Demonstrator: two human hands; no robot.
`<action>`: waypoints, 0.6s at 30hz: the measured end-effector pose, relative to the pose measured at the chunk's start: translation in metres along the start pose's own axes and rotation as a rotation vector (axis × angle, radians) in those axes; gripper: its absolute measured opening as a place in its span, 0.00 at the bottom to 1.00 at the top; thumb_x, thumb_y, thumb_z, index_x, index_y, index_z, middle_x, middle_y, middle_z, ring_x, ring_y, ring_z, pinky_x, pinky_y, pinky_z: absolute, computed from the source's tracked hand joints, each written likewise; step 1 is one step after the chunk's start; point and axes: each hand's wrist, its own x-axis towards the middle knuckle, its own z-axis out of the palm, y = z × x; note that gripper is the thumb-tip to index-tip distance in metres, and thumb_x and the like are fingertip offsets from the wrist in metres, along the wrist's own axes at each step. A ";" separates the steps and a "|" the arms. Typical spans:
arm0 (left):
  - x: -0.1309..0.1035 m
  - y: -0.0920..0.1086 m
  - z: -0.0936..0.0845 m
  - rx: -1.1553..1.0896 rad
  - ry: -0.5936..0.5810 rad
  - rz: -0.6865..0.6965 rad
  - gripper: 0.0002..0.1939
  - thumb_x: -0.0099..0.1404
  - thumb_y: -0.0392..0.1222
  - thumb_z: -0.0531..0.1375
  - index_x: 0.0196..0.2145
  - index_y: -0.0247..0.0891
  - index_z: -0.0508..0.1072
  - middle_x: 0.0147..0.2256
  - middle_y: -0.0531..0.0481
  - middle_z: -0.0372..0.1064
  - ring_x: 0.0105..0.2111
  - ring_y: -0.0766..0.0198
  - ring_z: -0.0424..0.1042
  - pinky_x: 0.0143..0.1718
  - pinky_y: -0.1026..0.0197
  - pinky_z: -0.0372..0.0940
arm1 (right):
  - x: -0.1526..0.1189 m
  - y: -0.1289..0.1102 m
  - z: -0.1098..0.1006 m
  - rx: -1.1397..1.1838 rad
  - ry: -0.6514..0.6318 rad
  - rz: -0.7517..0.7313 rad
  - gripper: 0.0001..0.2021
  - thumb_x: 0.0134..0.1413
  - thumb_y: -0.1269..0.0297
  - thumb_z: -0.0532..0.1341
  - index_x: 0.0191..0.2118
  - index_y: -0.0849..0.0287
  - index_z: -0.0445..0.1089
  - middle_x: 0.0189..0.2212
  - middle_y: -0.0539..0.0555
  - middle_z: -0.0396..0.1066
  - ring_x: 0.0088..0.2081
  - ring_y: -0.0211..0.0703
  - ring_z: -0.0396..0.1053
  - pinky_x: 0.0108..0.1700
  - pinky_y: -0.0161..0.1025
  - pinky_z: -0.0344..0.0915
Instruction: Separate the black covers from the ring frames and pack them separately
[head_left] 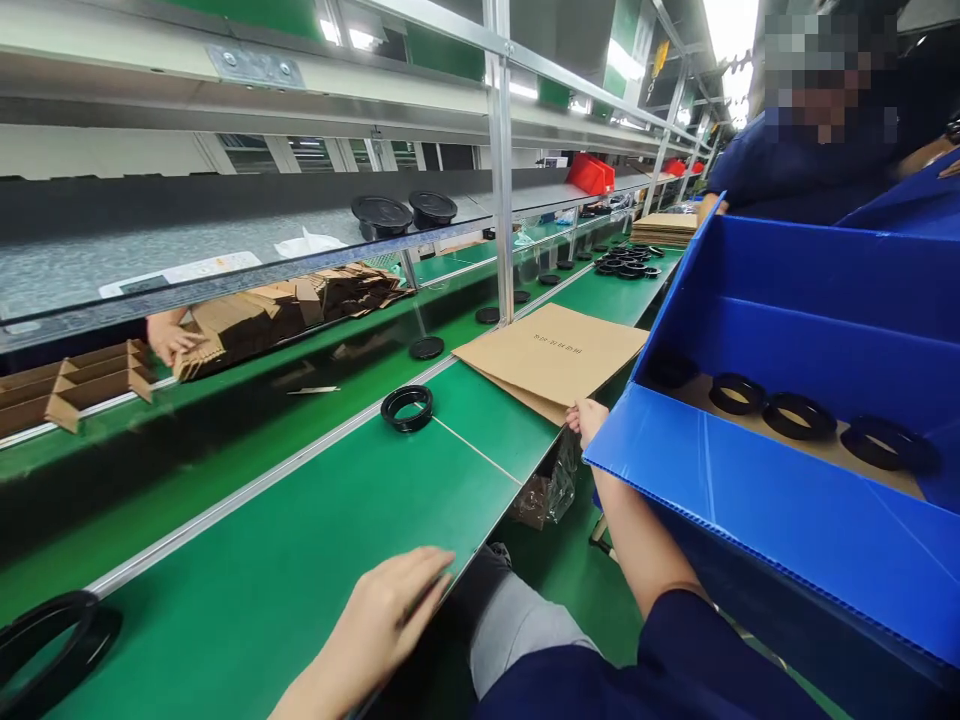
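Note:
My right hand (589,420) pinches the near corner of a brown cardboard sheet (551,365) with a line of print on it. Another layer of cardboard shows beneath its near edge. The sheet lies on the green tabletop (330,540) and reaches over its edge. My left hand (394,605) rests at the table's edge, fingers stretched and thumb apart, with nothing visible in it. Beyond it lies a black ring (407,424). A larger-looking black ring (64,665) is cut off at the lower left.
At right, a blue corrugated box (750,450) holds several black rings on cardboard; a co-worker (795,165) stands behind it. Across the belt (247,480), another person's hand (171,338) touches cardboard dividers (247,325). A metal post (499,180) rises beside the sheet.

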 end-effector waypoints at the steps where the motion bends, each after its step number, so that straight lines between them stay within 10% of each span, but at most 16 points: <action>1: 0.005 -0.007 0.006 -0.036 -0.001 -0.091 0.13 0.72 0.45 0.54 0.46 0.50 0.78 0.42 0.51 0.81 0.40 0.57 0.81 0.42 0.58 0.77 | -0.001 -0.004 0.003 0.031 -0.011 0.018 0.16 0.62 0.59 0.57 0.23 0.58 0.66 0.14 0.51 0.63 0.16 0.35 0.60 0.21 0.34 0.57; 9: -0.002 -0.145 0.010 -0.002 0.329 -0.810 0.18 0.66 0.48 0.54 0.45 0.40 0.78 0.43 0.44 0.80 0.44 0.51 0.78 0.51 0.49 0.72 | -0.047 -0.016 0.085 0.151 -0.276 -0.113 0.24 0.54 0.40 0.60 0.25 0.58 0.67 0.15 0.48 0.62 0.16 0.34 0.57 0.18 0.32 0.51; 14: -0.037 -0.208 0.005 0.128 0.493 -0.908 0.24 0.66 0.50 0.53 0.50 0.32 0.76 0.53 0.33 0.74 0.58 0.41 0.70 0.62 0.37 0.61 | -0.096 -0.077 0.230 -0.263 -0.813 -0.570 0.18 0.67 0.54 0.51 0.36 0.59 0.73 0.33 0.55 0.77 0.36 0.43 0.74 0.36 0.35 0.68; 18: -0.052 -0.224 0.012 0.109 0.508 -0.877 0.23 0.67 0.53 0.53 0.48 0.34 0.77 0.50 0.36 0.76 0.55 0.44 0.72 0.60 0.39 0.64 | -0.131 -0.127 0.374 -0.465 -0.997 -0.714 0.10 0.63 0.68 0.57 0.36 0.57 0.76 0.43 0.55 0.78 0.49 0.46 0.73 0.52 0.38 0.67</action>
